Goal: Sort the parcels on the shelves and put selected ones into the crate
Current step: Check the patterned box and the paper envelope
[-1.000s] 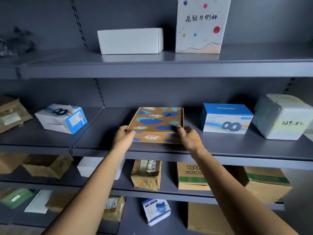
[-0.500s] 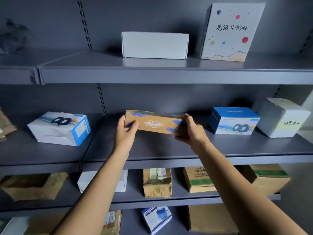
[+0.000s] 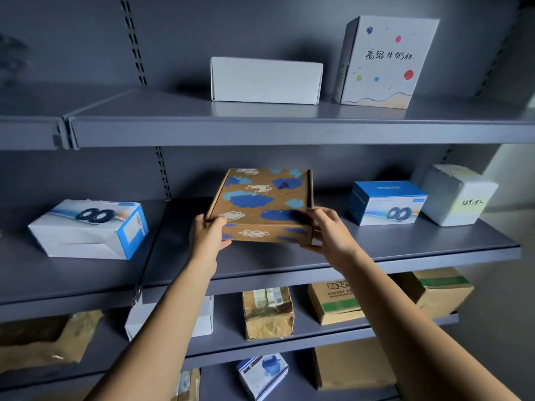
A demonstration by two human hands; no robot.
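A flat brown cardboard box with blue and white cloud prints [image 3: 262, 204] is held over the middle shelf [image 3: 405, 247], its top face tilted toward me. My left hand [image 3: 207, 237] grips its near left corner, thumb on top. My right hand [image 3: 328, 233] grips the near right corner. No crate is in view.
On the middle shelf lie a white-blue speaker box [image 3: 89, 228] at left, another speaker box [image 3: 386, 202] and a white wrapped parcel [image 3: 459, 195] at right. The top shelf carries a plain white box [image 3: 265, 81] and a tall dotted box [image 3: 386, 62]. Brown parcels [image 3: 267, 312] fill the lower shelves.
The cloud box went from lying flat, to edge-on, and now shows its top face again, tilted up toward me. Both hands keep their grip. The view has moved closer.
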